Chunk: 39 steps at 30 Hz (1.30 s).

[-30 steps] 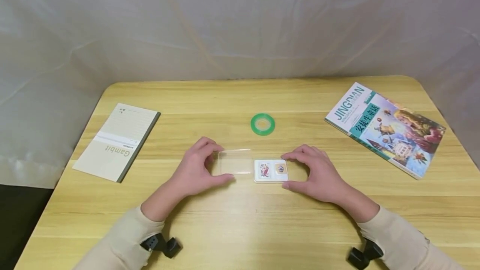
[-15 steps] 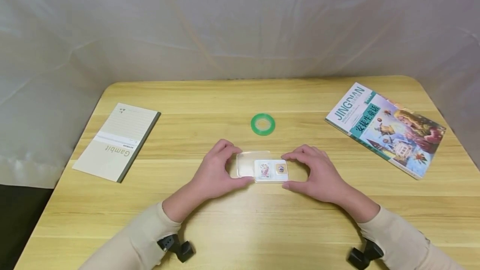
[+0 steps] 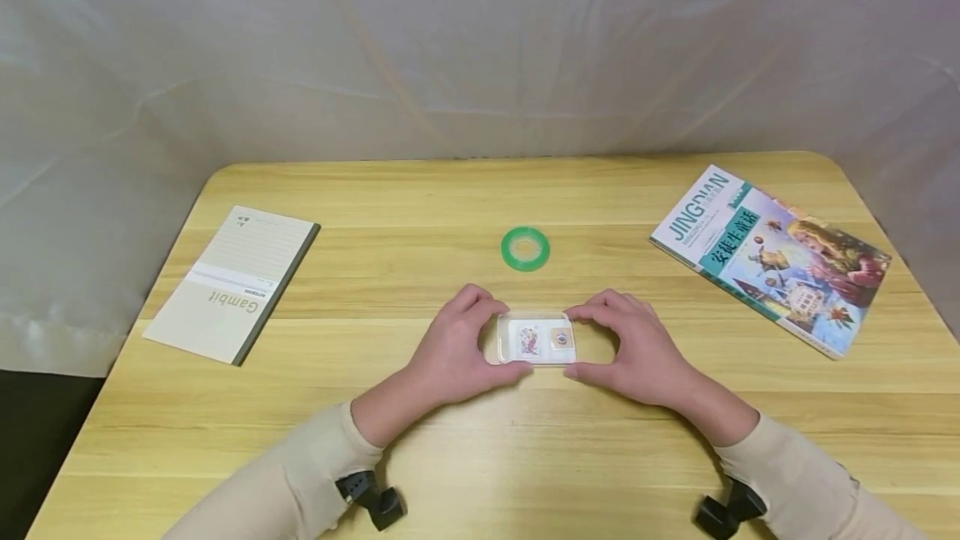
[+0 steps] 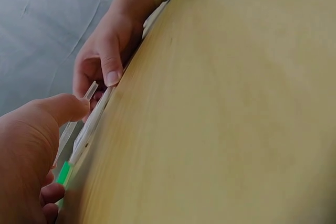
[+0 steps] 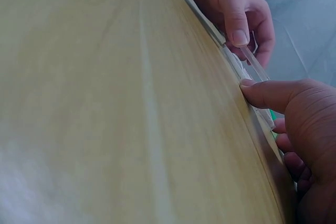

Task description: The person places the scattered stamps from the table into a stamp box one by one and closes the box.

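A small flat white case [image 3: 545, 355] with two little stamp-like pictures lies on the table in the head view. Over it is a clear plastic lid [image 3: 503, 342], which overlaps most of the case and sticks out a little to its left. My left hand [image 3: 457, 348] grips the lid by its near and far edges, between thumb and fingers. With thumb and fingers at its right-hand corners, my right hand [image 3: 633, 348] holds the case. Seen from the right wrist, the lid [image 5: 255, 64] is tilted above the case, its left end higher.
Behind the hands lies a green tape roll [image 3: 525, 249]. A notebook [image 3: 232, 286] rests at the left of the wooden table [image 3: 480, 457], and a colourful book [image 3: 772, 261] at the right. A pale curtain [image 3: 480, 48] hangs beyond the back edge.
My left hand has moved right with the clear lid, from beside the white case to over it. The right hand and the case have stayed in place.
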{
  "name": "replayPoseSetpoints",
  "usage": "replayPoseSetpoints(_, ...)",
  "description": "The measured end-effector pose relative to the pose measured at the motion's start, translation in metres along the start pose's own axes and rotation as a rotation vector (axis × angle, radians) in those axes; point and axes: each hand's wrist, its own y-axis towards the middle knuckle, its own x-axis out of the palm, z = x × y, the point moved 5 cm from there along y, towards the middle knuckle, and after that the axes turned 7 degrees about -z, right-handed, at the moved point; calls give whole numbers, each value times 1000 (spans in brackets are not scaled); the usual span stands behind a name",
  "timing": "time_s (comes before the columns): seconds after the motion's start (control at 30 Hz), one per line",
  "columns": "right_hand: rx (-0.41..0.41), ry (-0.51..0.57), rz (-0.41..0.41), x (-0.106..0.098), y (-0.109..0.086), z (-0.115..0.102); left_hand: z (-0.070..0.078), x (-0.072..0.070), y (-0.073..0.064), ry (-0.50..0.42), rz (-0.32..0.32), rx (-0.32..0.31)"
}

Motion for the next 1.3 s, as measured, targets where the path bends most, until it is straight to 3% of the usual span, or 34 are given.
replayPoseSetpoints(0.6,-15,11,7,-1,2,1,6,5,4,106,26,31)
replayPoseSetpoints(0.9,-11,7,-8,-2,2,0,5,7,4,111,40,59)
replayPoseSetpoints(1.3,-15,9,-6,0,0,0,4,10,3,115,19,35)
